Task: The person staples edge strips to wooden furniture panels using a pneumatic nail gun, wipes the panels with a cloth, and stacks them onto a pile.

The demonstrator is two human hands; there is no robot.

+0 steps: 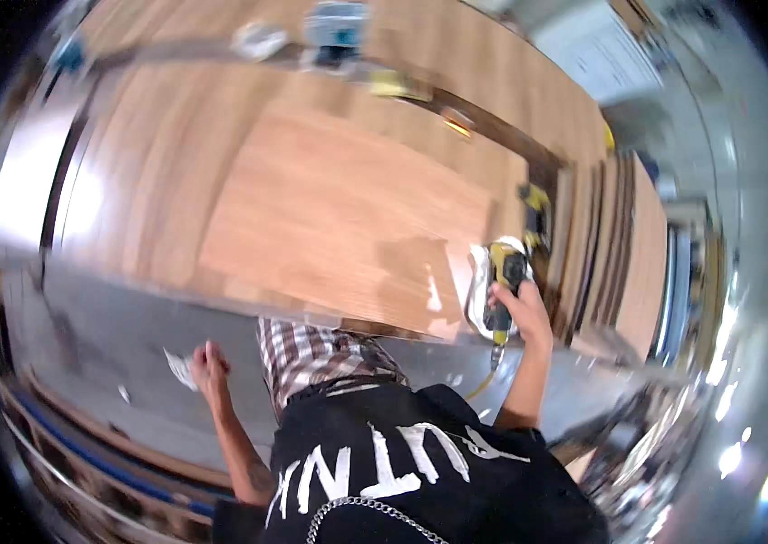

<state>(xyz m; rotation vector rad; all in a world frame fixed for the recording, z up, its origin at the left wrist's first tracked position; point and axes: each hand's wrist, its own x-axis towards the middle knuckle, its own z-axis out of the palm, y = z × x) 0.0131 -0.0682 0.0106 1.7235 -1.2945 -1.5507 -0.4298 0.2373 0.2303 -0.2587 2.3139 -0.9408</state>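
My right hand (524, 313) is wrapped round a yellow-and-black air sander (504, 263) at the right front of the wooden panel (348, 218). A thin yellow hose leaves the sander's near end by a metal coupling. White material, either a pad or a cloth, shows around the sander; I cannot tell which. My left hand (211, 367) hangs below the bench's front edge with its fingers curled in. A pale, paper-like piece (181, 370) shows right beside those fingers. Whether they grip it is too blurred to tell.
The panel lies on a broad wooden bench top (148, 163). A second yellow-and-black tool (535, 213) rests past the sander. Upright boards (615, 245) stand at the right. Along a dark gap at the back sit a blue-grey box (337, 27) and a yellow piece (399, 85).
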